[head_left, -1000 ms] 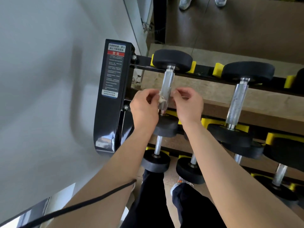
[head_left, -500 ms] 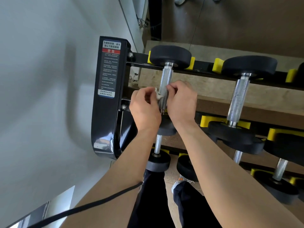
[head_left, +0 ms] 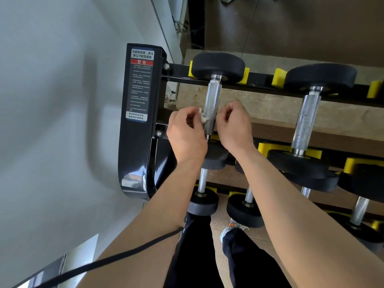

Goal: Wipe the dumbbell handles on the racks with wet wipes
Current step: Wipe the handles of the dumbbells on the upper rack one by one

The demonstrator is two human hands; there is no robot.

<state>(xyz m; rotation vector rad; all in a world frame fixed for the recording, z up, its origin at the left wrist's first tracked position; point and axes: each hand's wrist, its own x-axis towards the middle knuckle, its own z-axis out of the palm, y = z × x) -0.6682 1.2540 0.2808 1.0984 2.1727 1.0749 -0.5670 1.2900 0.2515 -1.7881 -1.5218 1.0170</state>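
Head view: left hand (head_left: 187,135) pinches wipe (head_left: 202,118) at handle (head_left: 212,100) edge; right hand (head_left: 235,128) curled, grasp unclear; rack post (head_left: 138,146) near.

The handle (head_left: 212,104) was silver with a cross-hatched knurl, and the dumbbell heads (head_left: 217,66) were matte black. The cradles (head_left: 278,78) were yellow, the rack (head_left: 135,154) glossy black. Its label (head_left: 141,62) carried a red band and white characters. The wipe (head_left: 202,118) was white.
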